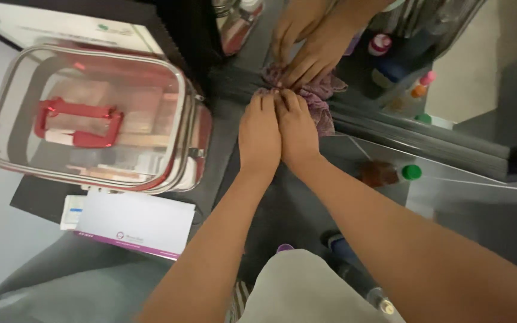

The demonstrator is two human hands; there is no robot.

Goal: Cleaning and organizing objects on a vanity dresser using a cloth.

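head view | left hand (pixel 259 134) and right hand (pixel 297 128) side by side, touching, palms down, fingers flat | fingertips press a purple cloth (pixel 320 107) against the mirror's base; nothing clasped | cloth bunched just beyond the fingertips | clear red-handled case (pixel 91 119) well off the left hand | green-capped bottle (pixel 390 173) right of the wrist

Both arms stretch toward 12 o'clock, left hand (pixel 259 134) and right hand (pixel 297 128) pressed side by side, palms down, fingers extended.
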